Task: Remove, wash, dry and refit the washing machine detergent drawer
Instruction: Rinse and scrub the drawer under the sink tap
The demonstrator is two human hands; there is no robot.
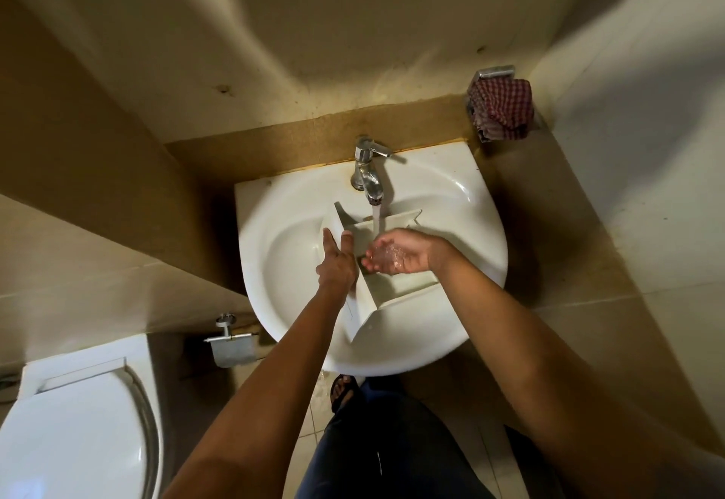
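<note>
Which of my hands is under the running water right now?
The right hand, cupped palm-up beneath the water stream; the left hand rests on the detergent drawer instead.

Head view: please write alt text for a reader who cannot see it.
A white detergent drawer lies in a basin under a running tap. The left hand touches it with straight fingers; the cupped right hand catches water.

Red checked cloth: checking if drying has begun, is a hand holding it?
No, the red checked cloth sits in a metal wall holder, away from left hand and right hand.

white detergent drawer (386,296), lying tilted in sink, under running water
</note>
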